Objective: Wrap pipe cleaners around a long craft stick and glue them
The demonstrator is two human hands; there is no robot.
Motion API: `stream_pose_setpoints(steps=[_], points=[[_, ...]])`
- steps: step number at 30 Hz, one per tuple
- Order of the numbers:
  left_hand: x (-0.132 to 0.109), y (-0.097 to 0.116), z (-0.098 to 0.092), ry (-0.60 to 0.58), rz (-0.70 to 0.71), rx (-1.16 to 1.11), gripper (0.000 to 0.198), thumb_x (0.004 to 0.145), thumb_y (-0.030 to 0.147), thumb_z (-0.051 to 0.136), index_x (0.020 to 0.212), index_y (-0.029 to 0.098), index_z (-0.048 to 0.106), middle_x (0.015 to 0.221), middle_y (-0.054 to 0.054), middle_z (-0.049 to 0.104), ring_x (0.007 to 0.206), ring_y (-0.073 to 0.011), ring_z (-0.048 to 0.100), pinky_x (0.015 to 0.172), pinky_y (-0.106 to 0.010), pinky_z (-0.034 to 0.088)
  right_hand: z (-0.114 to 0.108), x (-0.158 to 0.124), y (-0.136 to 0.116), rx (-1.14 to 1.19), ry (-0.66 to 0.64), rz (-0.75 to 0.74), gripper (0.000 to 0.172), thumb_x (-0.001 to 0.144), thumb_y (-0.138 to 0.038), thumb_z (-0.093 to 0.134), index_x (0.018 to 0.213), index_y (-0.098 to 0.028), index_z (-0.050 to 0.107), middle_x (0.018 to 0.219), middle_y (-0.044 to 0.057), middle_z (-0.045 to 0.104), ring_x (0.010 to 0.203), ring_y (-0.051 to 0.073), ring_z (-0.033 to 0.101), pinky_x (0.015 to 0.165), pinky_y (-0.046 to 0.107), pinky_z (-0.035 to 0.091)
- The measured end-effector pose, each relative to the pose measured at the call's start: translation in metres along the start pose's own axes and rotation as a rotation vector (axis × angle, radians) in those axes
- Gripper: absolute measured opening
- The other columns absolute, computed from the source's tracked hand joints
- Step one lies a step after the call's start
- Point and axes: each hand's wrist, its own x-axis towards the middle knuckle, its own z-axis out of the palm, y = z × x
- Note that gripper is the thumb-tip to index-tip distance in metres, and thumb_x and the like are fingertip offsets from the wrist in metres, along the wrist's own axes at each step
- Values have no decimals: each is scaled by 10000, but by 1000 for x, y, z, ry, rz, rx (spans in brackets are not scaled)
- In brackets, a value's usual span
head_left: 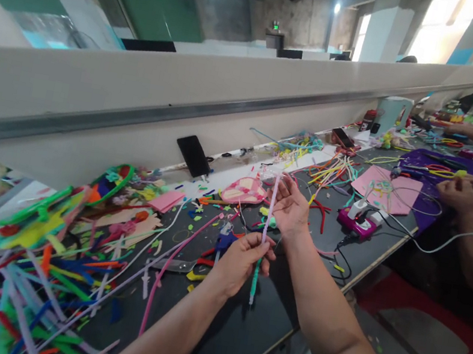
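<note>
Pinched between the thumb and fingers of my left hand (246, 259) is a slender, nearly upright pipe-cleaner stem (268, 216). It is lilac above the grip and teal below, with a pale lower tip. My right hand (294, 208) is raised just beside the lilac upper part, palm turned up and fingers apart; whether a fingertip touches the stem I cannot tell. Behind the hands lies a pink patterned pouch-like piece (244, 191). Scissors (179, 264) with red handles rest on the dark table left of my left hand, near a blue tool (225, 241), possibly a glue gun.
Loose pipe cleaners (37, 294) heap up at the left below a green-rimmed craft piece (38, 209). A phone (194, 156) leans on the partition. Cables run from a purple power strip (357, 223) at the right. A co-worker's hands (462, 192) work farther right.
</note>
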Motion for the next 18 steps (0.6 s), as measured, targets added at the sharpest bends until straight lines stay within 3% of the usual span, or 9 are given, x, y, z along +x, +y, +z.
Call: stream_pose_setpoints(steps=[8,18], points=[[6,16,-20,134,197,145,213,783,331,639,870,142,590,715,-7,617,462,-71,535,465,-203,433,-10,5,1,-30,39,15,282,906,-343,440,966,-166,651,826,43,736,753,140,683,786,310,545],[5,39,-42,238,324,48,229,753,321,667,887,154,583,712,6,617,463,-66,526,482,-209,427,-3,-1,23,-300,107,79,192,779,-329,649,880,-168,674,730,18,709,556,92,596,515,189,498]])
